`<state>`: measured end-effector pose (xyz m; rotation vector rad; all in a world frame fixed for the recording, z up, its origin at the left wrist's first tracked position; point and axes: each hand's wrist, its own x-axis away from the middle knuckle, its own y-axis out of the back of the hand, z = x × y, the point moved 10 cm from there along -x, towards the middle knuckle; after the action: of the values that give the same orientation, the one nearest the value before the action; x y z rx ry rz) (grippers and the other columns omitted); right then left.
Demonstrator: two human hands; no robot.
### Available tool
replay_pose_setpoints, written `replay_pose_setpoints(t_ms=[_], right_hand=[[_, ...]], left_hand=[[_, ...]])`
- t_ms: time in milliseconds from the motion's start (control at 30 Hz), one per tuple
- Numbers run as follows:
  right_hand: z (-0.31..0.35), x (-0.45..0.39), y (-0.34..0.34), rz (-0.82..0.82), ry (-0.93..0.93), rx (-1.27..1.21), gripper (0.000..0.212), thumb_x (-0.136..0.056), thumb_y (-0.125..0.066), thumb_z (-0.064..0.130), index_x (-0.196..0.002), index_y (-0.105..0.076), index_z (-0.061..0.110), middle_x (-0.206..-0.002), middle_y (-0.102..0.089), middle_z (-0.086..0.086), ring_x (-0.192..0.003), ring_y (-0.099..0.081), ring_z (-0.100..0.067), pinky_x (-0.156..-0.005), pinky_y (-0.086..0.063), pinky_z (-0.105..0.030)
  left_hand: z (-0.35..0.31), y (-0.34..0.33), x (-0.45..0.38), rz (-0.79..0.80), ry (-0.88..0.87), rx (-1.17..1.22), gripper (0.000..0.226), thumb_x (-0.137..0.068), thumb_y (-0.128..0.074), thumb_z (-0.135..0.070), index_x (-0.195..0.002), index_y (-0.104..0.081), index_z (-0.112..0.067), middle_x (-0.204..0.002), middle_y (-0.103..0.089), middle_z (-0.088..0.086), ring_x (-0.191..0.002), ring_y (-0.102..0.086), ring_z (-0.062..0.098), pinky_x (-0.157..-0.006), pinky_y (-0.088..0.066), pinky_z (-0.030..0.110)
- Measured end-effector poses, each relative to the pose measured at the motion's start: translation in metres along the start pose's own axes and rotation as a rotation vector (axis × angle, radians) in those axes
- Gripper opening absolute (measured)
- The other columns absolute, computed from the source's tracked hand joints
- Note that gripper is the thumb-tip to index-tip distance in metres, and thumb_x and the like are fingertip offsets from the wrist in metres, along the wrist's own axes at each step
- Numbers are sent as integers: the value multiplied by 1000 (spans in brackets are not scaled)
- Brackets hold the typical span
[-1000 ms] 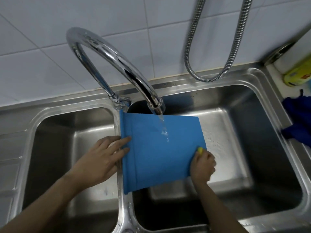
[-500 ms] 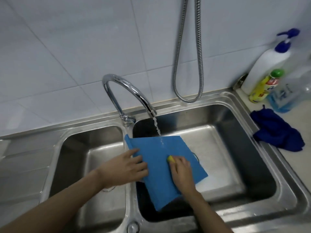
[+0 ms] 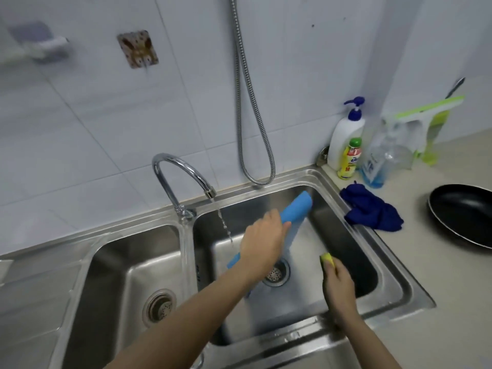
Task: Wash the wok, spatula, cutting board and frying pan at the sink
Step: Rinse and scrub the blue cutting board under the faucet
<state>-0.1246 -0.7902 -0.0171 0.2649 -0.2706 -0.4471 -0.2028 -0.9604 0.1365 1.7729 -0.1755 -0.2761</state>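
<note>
My left hand grips the blue cutting board by its edge and holds it tilted on end over the right sink basin, to the right of the running water. My right hand holds a yellow sponge apart from the board, low over the same basin. A black frying pan sits on the counter at the far right. The tap pours a thin stream into the right basin.
The left basin has a drain strainer. A dark blue cloth lies on the counter beside the sink. Soap and detergent bottles stand in the corner. A metal shower hose hangs on the tiled wall.
The cutting board went from lying flat under the tap to being held on end, further right. My right hand with the sponge came off the board. The view pulled back and up.
</note>
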Motion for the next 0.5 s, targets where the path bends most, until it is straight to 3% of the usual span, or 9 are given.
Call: replay_pose_setpoints(t_ms=[200,333,500], right_hand=[[16,12,-46,111,50,-14,27,-99,-46,24,-105,-65,6,-94,-59,-5,-90,-51,-18,-85,-39,-31],[22,7,-76,171,55,-11,25,-99,-45,28,-112,-63,17,-103,-60,-1,-98,-53,-16,-87,-38,-26],[42,11,-117,275,115,47,18,-100,-44,24,-87,-57,24,-84,-58,7,-86,-54,-16,-78,-41,-30]], left_hand=[[64,9,-14,-54,325,86,38,-102,-28,-39,-111,-47,-7,-110,-61,13,-96,-61,38,-69,-36,37],[128,11,-7,-68,529,180,40,-101,-30,-37,-109,-50,-3,-108,-64,16,-98,-61,38,-73,-40,37],[199,9,35,-143,783,326,42,-100,-34,-36,-112,-50,0,-115,-60,22,-107,-56,39,-85,-43,41]])
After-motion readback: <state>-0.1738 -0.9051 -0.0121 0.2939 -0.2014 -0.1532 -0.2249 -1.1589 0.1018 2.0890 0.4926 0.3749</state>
